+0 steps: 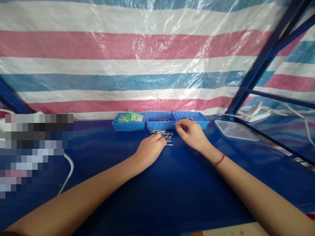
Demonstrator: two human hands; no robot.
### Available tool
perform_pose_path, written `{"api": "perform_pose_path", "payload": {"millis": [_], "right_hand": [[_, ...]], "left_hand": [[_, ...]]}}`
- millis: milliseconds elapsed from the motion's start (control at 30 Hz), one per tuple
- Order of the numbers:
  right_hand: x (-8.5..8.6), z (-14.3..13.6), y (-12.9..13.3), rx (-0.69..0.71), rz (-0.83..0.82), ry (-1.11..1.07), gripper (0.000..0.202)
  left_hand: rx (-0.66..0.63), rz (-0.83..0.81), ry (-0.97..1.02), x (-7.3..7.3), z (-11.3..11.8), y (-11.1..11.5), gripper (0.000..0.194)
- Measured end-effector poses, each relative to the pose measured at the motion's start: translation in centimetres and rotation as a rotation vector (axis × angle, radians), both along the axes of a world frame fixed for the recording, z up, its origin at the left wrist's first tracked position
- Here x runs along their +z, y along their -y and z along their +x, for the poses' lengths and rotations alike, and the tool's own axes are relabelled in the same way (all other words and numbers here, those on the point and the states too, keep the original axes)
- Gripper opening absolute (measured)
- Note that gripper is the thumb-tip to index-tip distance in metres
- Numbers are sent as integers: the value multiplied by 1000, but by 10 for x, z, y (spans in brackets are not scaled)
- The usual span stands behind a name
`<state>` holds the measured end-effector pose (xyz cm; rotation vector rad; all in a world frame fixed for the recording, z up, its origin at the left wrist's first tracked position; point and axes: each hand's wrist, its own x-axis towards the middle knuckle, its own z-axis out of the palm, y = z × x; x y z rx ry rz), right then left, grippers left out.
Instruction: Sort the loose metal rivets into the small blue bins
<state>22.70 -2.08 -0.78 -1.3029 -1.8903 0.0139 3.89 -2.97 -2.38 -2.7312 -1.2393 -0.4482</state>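
A loose pile of thin, silvery metal pins [168,134] lies on the blue table in front of the bins; their exact kind is too small to make out. My left hand [150,150] is at the near side of this pile, its fingers bent together among the pins and the fingertips partly hidden. To its right, my right hand [193,135] hovers by the front corner of the middle blue bin [159,125], thumb and forefinger drawn into a pinch. Whatever may be in that pinch is too small to see. Similar metal pieces lie inside the middle bin and the right blue bin [203,123].
The left blue bin [129,127] holds green plastic packets [134,116]. A translucent lid [236,130] lies at the right, near a white power strip [256,113] with cables. Blue frame posts [261,62] and a striped plastic sheet [123,46] bound the table [157,196].
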Motion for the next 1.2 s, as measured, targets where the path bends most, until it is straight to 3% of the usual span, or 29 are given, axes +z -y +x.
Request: {"api": "perform_pose_path", "payload": {"millis": [100,200,367,467,800,1200], "right_hand": [[-5,-10,7,264,-67,126,16],[-9,-17,11,383,-120,182,16],[-15,-25,11,368,-167,31,18],[-18,-28,10,374,-177,-95,19],[-16,-33,14,351,-169,-169,18],[-17,-34,12,215,-208,-303,18]], "left_hand": [[35,62,37,-4,-5,0,26],[24,26,160,-7,-10,-2,24],[-55,-108,587,-12,-13,-11,10],[-76,-199,746,-12,-13,-14,17],[-75,-279,845,-6,-17,-11,9],[-43,-241,852,-6,-17,-12,9]]}}
